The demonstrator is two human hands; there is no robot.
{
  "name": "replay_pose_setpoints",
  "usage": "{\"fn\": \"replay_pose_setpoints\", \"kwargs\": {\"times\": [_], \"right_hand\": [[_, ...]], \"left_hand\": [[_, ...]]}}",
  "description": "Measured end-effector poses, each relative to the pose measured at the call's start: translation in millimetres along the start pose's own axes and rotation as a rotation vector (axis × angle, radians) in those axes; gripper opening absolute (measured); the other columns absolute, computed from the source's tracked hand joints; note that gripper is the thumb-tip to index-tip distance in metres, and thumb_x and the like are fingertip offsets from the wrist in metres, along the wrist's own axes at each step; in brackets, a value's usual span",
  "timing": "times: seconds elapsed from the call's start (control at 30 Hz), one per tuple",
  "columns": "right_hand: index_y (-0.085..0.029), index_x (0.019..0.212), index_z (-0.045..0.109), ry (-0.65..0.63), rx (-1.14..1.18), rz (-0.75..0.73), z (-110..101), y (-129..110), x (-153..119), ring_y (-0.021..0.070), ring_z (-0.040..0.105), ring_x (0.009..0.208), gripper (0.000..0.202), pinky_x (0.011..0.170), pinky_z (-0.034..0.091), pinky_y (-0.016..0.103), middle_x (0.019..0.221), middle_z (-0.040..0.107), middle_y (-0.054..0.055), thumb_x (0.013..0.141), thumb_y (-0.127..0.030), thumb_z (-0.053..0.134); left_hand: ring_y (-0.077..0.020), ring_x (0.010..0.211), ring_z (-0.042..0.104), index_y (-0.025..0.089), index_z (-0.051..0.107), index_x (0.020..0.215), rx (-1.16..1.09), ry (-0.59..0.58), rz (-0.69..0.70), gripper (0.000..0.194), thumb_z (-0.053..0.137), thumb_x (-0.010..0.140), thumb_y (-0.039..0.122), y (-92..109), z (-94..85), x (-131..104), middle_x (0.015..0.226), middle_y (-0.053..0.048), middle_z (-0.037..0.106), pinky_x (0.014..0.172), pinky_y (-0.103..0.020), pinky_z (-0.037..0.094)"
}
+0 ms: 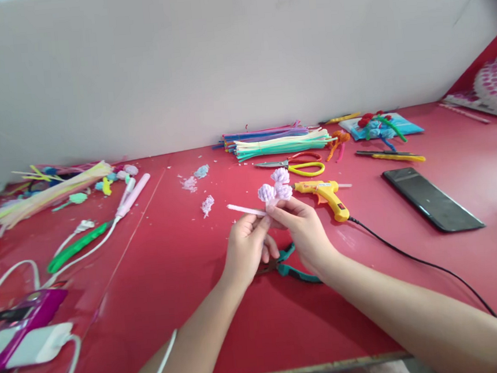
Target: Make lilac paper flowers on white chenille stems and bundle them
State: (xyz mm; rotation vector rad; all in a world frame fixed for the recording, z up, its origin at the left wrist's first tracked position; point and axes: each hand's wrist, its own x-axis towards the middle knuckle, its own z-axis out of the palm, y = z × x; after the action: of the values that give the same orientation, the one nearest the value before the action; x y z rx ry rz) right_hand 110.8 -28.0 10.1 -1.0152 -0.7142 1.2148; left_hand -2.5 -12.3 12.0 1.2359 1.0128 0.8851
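Near the middle of the red table, my left hand (248,241) pinches a pale pink pipe-cleaner stem (244,210) whose free end points left. My right hand (302,228) meets it at the fingertips and is closed on the base of a lilac fuzzy flower piece (282,191) with several rounded lobes on top. Fingers hide where stem and flower piece meet. Below both hands lie teal-handled pliers (297,272), partly covered by them. A yellow glue gun (330,194) rests just right of my right hand.
Behind the hands are scissors (305,168) and pipe-cleaner bundles (279,143). A black phone (432,199) and the glue gun's cord are on the right. At left lie a pink styling iron (131,196), a green-handled tool (77,248), white cables and a power strip (36,344).
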Motion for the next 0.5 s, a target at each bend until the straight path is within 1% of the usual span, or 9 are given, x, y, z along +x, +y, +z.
{"fn": "replay_pose_setpoints", "kwargs": {"times": [0.1, 0.17, 0.23, 0.3, 0.4, 0.5], "right_hand": [[-0.019, 0.064, 0.054, 0.020, -0.045, -0.025, -1.7, 0.0, 0.5, 0.0099, 0.044, 0.057, 0.022, 0.054, 0.037, 0.024, 0.061, 0.050, -0.005, 0.069, -0.032, 0.071], [-0.020, 0.064, 0.054, 0.012, -0.055, -0.018, -2.5, -0.3, 0.9, 0.0099, 0.042, 0.053, 0.022, 0.049, 0.034, 0.024, 0.059, 0.049, -0.005, 0.069, -0.033, 0.071], [-0.020, 0.065, 0.054, -0.013, -0.032, 0.027, -3.5, -0.8, 1.7, 0.0094, 0.039, 0.048, 0.023, 0.046, 0.032, 0.025, 0.057, 0.048, -0.006, 0.070, -0.036, 0.069], [-0.020, 0.068, 0.057, -0.023, -0.008, 0.040, -5.0, -1.2, 3.4, 0.0094, 0.040, 0.047, 0.021, 0.047, 0.034, 0.026, 0.059, 0.051, -0.005, 0.072, -0.037, 0.068], [-0.019, 0.071, 0.061, -0.005, -0.010, -0.024, -7.9, -1.2, 6.7, 0.0108, 0.047, 0.059, 0.017, 0.058, 0.038, 0.026, 0.068, 0.058, -0.003, 0.073, -0.035, 0.068], [-0.018, 0.070, 0.063, -0.019, -0.015, -0.037, -9.6, -0.9, 9.0, 0.0108, 0.048, 0.063, 0.017, 0.063, 0.038, 0.025, 0.070, 0.059, -0.002, 0.074, -0.034, 0.068]], "left_hand": [[-0.0118, 0.044, 0.060, 0.014, 0.064, 0.093, -0.074, -0.008, 0.009, 0.021, 0.060, 0.083, 0.032, 2.1, 2.2, 0.6, 0.061, -0.002, 0.068, 0.046, -0.021, 0.047], [-0.0129, 0.051, 0.063, 0.014, 0.064, 0.092, -0.137, -0.020, 0.015, 0.019, 0.061, 0.081, 0.029, 2.1, 2.5, 1.5, 0.074, -0.004, 0.071, 0.051, -0.023, 0.050], [-0.0123, 0.051, 0.063, 0.014, 0.064, 0.094, -0.187, -0.041, -0.004, 0.019, 0.061, 0.081, 0.028, 1.6, 1.8, 1.9, 0.078, -0.005, 0.072, 0.049, -0.022, 0.049], [-0.0116, 0.050, 0.062, 0.014, 0.063, 0.096, -0.230, -0.065, -0.032, 0.020, 0.061, 0.081, 0.028, 1.8, 0.9, 1.6, 0.080, -0.006, 0.072, 0.046, -0.020, 0.046], [-0.0101, 0.048, 0.060, 0.015, 0.062, 0.098, -0.252, -0.101, -0.052, 0.021, 0.060, 0.081, 0.028, 4.0, 0.1, 0.3, 0.083, -0.007, 0.072, 0.041, -0.018, 0.041], [-0.0092, 0.047, 0.059, 0.014, 0.063, 0.097, -0.258, -0.103, -0.063, 0.024, 0.059, 0.083, 0.033, 6.6, 0.0, -0.5, 0.085, -0.007, 0.072, 0.039, -0.018, 0.040]]}}
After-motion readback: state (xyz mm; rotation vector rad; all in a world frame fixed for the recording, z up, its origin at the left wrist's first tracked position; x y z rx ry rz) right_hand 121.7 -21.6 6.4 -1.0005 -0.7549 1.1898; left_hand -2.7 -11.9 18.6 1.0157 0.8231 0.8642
